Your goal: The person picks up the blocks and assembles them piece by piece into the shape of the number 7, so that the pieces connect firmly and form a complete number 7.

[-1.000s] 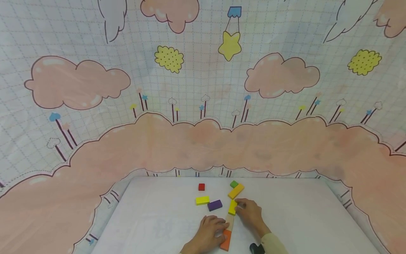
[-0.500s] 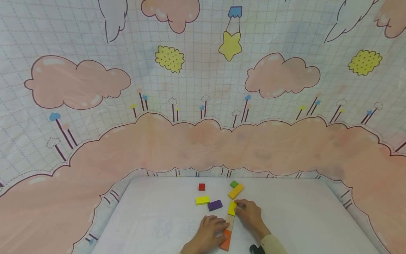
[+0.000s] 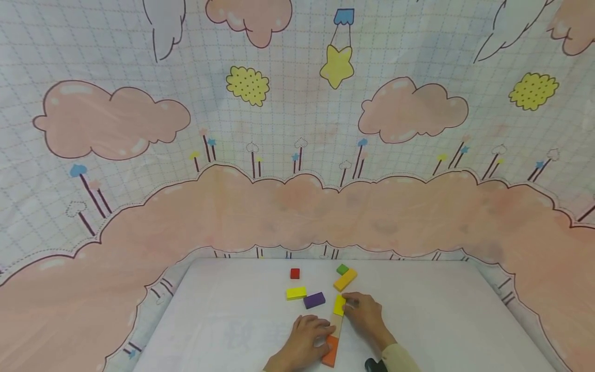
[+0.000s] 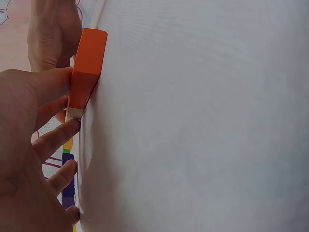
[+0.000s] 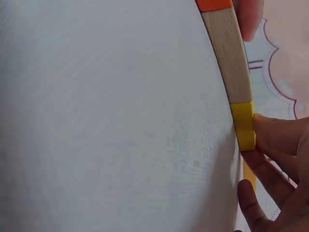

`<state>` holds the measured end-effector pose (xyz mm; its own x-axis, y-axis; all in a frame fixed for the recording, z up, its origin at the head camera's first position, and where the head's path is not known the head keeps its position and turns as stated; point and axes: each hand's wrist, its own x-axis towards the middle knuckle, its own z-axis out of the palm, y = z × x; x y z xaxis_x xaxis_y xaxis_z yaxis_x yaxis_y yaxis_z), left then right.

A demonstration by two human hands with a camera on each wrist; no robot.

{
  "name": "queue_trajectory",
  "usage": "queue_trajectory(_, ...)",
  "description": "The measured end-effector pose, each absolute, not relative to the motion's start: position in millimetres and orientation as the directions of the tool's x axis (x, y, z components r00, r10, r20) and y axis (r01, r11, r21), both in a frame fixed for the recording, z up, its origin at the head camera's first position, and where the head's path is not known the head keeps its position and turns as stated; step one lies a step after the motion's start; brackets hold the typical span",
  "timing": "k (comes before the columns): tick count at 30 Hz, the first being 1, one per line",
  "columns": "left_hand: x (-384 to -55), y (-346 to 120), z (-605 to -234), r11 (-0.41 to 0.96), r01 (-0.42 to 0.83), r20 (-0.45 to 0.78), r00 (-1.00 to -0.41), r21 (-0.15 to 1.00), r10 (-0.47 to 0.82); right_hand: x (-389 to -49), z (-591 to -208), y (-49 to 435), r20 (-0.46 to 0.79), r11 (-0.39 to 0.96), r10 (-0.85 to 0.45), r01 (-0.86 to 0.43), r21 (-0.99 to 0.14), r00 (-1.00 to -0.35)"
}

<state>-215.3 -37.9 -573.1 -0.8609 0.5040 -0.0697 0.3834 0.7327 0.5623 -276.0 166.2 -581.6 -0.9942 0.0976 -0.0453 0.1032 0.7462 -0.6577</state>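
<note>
In the head view an orange block (image 3: 330, 352), a plain wooden block (image 3: 337, 325) and a small yellow block (image 3: 340, 305) lie end to end, running away from me. My left hand (image 3: 304, 342) is on the left of this row, its thumb at the orange block and its fingertips at the wooden one. From the right, my right hand (image 3: 366, 313) grips the small yellow block by its far end. The right wrist view shows the thumb on top of that yellow block (image 5: 244, 125), which meets the wooden block (image 5: 231, 58).
Beyond the row lie an orange-yellow block (image 3: 345, 279) and a green block (image 3: 342, 269). Left of it are a purple block (image 3: 314, 300), a long yellow block (image 3: 296, 293) and a red cube (image 3: 295, 274). A dark object (image 3: 374, 365) sits by the right sleeve.
The small yellow block in my right hand has shifted very slightly toward me, against the wooden block. My left hand has stayed in place.
</note>
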Motion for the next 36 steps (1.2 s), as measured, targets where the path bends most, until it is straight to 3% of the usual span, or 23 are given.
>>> queue_trajectory(15,-214.7,-37.9,-577.0,0.716,0.398,-0.035,-0.861,0.574,0.507,-276.6,-580.7,167.4,-0.049,0.766,0.074,0.088,-0.637,-0.996)
queue_trajectory(22,-214.3,-37.7,-578.0,0.712,0.36,-0.061,-0.869,0.603,0.491,-276.3,-580.0,166.7,-0.085,0.752,0.09,0.124,-0.648,-0.992)
queue_trajectory(36,-207.8,-33.6,-578.2,0.745,0.307,-0.1,-0.889,0.592,0.446,-270.8,-576.6,169.6,-0.055,0.775,0.041,0.066,-0.629,-0.998)
